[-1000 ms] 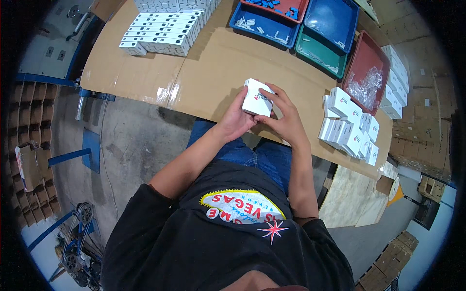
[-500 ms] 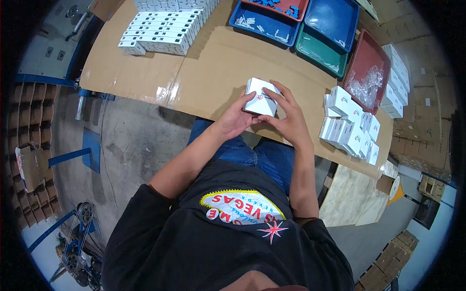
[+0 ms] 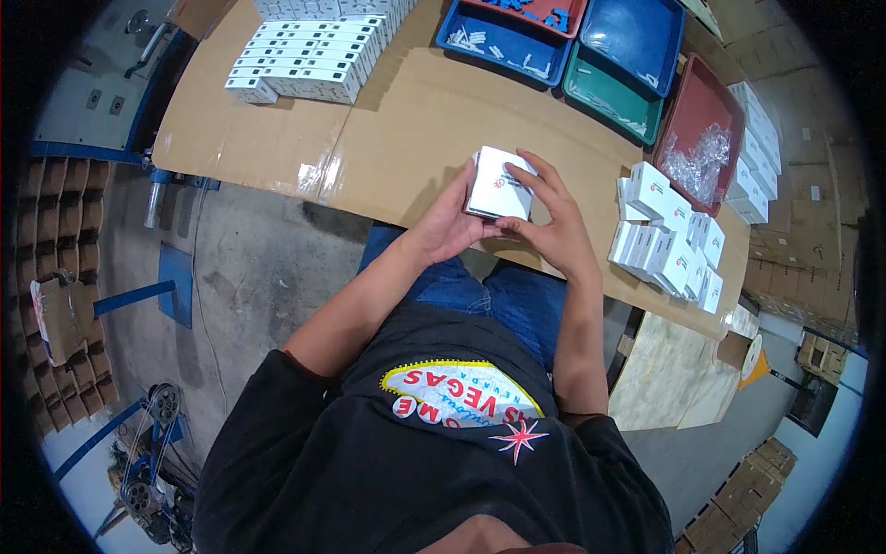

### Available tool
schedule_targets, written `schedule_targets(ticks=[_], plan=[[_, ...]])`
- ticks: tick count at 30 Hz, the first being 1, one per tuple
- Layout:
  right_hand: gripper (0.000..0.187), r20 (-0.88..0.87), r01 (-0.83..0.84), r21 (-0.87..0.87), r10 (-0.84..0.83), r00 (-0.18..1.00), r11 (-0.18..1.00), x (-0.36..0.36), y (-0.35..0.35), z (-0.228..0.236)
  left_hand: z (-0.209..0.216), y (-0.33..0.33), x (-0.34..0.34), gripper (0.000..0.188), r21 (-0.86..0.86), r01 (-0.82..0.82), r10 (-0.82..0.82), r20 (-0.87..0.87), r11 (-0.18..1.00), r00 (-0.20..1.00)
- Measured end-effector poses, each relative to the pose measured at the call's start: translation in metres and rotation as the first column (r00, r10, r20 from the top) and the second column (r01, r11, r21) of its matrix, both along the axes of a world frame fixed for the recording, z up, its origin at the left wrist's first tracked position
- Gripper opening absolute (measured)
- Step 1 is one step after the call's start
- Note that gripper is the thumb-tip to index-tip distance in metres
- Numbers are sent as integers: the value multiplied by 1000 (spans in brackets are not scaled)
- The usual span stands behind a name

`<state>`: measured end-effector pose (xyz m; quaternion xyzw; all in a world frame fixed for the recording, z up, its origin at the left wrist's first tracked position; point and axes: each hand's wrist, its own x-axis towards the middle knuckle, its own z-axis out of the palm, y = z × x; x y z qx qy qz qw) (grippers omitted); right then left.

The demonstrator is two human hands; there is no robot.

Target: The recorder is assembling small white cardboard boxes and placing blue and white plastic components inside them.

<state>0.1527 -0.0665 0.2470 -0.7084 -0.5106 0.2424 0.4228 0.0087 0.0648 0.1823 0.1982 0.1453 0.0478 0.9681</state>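
Note:
A small white box (image 3: 496, 189) with a printed mark on its top face is held between my hands, over the near edge of the cardboard-covered table (image 3: 406, 157). My left hand (image 3: 448, 220) grips its left side and near corner from below, with the palm turned up. Across its right side reach the fingers of my right hand (image 3: 551, 214), while the thumb presses at the near edge. A dark line shows along the box's lower and left edges. The underside is hidden by my hands.
Rows of white boxes (image 3: 305, 60) stand at the far left. Blue trays (image 3: 517, 69), a green tray (image 3: 609, 106) and a red tray (image 3: 678, 115) with clear plastic bags (image 3: 701, 166) fill the far right. Nearer on the right lies a pile of white boxes (image 3: 669, 231).
The box has turned slightly and shifted a little to the right. My left fingers have slid off its top face to the side, and my right hand has moved slightly right.

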Motion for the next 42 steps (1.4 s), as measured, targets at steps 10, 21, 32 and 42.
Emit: schedule_targets(ticks=[10,21,32,42], plan=[[72,-5,1,16,-1,1000,1000,-1,0,-5,0,-2,3,64,25,-17,18,-43,1000,999],[73,-14,-5,-4,5,1000,1000,-3,-1,-6,3,-5,3,61,1,-61,61,-66,998,996],[78,-58,-7,13,8,998,1000,-1,2,-15,12,-7,-2,52,267,-120,142,-64,956,988],[45,-258,244,-120,-267,929,962,-13,-16,-8,17,-10,-7,39,321,-159,180,-38,934,983]])
